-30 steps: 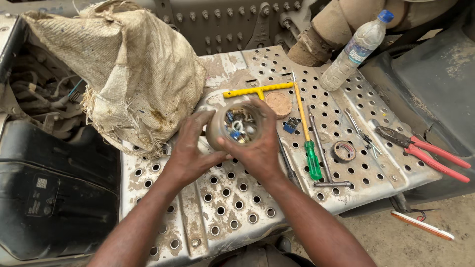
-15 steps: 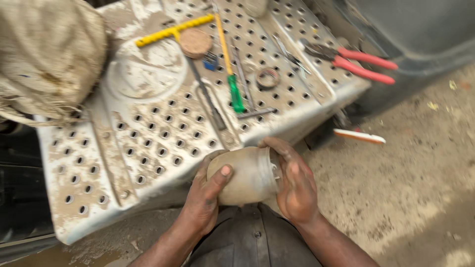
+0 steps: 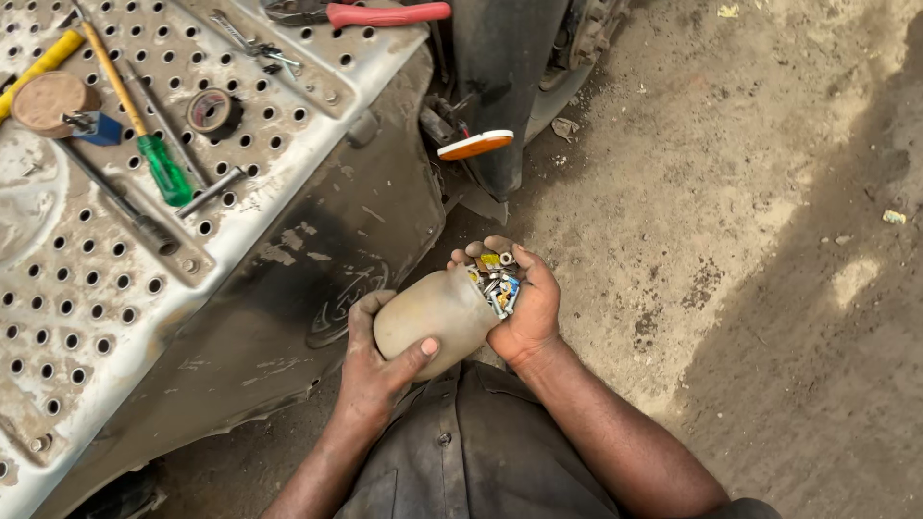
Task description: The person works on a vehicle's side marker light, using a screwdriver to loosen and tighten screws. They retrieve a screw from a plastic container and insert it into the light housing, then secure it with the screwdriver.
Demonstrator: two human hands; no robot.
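Cloudy beige plastic jar (image 3: pixel 433 317), tipped sideways just right of the perforated metal step plate (image 3: pixel 115 288). Left hand (image 3: pixel 375 370) wraps its body; right hand (image 3: pixel 519 298), cupped half-open, catches small mixed screws (image 3: pixel 492 282). Jar likely light, stiff, slightly slick; grip mid-body.

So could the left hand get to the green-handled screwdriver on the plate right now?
Probably not at once: the left hand is wrapped around the tilted jar. The green-handled screwdriver lies uncovered on the perforated plate, so nothing blocks the way once the jar is put down.
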